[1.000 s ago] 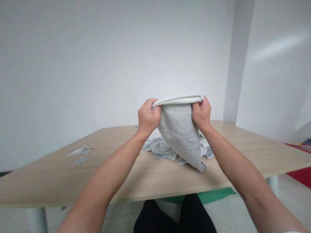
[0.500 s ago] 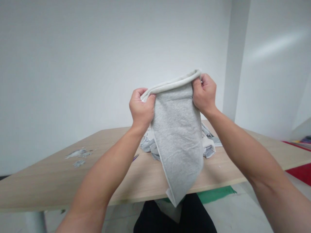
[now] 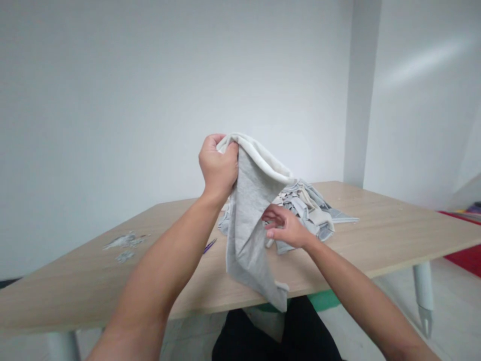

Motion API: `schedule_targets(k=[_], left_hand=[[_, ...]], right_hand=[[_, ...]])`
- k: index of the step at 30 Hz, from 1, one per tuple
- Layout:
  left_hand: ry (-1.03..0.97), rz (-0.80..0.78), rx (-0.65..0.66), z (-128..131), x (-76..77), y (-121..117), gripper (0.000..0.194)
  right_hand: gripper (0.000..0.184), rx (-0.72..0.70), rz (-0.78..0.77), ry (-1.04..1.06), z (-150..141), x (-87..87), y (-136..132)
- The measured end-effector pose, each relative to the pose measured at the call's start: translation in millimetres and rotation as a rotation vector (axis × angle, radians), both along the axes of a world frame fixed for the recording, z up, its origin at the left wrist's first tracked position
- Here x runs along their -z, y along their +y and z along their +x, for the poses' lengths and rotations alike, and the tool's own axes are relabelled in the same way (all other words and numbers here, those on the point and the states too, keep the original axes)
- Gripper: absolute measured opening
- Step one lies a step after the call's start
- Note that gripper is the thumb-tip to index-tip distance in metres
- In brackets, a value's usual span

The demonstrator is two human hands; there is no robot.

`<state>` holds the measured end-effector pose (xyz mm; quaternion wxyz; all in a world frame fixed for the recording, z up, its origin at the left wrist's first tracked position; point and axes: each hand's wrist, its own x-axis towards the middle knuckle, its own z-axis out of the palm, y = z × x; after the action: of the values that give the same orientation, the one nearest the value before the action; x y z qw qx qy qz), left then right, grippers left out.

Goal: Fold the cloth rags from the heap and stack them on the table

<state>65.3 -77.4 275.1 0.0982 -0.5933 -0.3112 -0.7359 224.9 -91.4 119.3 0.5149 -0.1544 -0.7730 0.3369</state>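
My left hand (image 3: 216, 168) is raised above the table, fist closed on the top hem of a light grey cloth (image 3: 246, 235). The cloth hangs down from it past the table's front edge. My right hand (image 3: 283, 226) is lower, beside the hanging cloth, its fingers loosely curled and touching the cloth's right side. I cannot tell whether it grips the fabric. Behind both hands a heap of grey and white fabric scraps (image 3: 313, 208) lies on the wooden table (image 3: 93, 281).
Small grey flecks (image 3: 124, 243) lie on the table at the left. A thin purple thing (image 3: 209, 245) shows just left of the cloth. A white wall stands behind, and a pillar (image 3: 356, 95) at the right. Red flooring (image 3: 464, 263) is at the far right.
My right hand has let go of the cloth's top hem and dropped down to its side. The cloth now hangs from my left hand alone, bunched rather than stretched.
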Motion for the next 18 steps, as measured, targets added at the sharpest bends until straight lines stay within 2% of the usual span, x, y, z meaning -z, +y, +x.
schedule_targets(k=[1, 3, 6, 7, 9, 12, 16, 18], left_hand=[[-0.008, -0.016, -0.026, 0.6, 2.9, 3.2, 0.016], [-0.017, -0.036, -0.079, 3.0, 9.0, 7.9, 0.016], [0.017, -0.028, -0.134, 9.3, 17.8, 7.9, 0.017], [0.038, -0.023, -0.144, 11.5, 20.6, 6.2, 0.018], [0.087, -0.032, -0.160, 15.5, 25.5, 1.9, 0.022], [0.127, -0.093, -0.177, 18.0, 30.7, -2.6, 0.028], [0.115, -0.127, -0.168, 11.9, 33.4, 2.8, 0.031], [0.105, -0.121, -0.155, 5.3, 36.1, 11.5, 0.032]], right_hand=[[0.072, 0.040, -0.011, -0.020, -5.0, 13.0, -5.0], [0.087, 0.229, -0.046, -0.033, -17.3, 34.7, -17.8], [0.101, 0.510, -0.080, -0.060, -38.1, 55.2, -40.8], [0.103, 0.549, -0.083, -0.063, -44.4, 59.0, -48.4], [0.100, 0.537, -0.085, -0.055, -55.1, 63.6, -61.6], [0.084, 0.490, -0.094, -0.038, -65.0, 66.8, -70.7], [0.031, 0.540, -0.110, -0.029, -62.3, 67.5, -64.6], [0.025, 0.452, -0.096, -0.031, -53.3, 62.9, -61.5]])
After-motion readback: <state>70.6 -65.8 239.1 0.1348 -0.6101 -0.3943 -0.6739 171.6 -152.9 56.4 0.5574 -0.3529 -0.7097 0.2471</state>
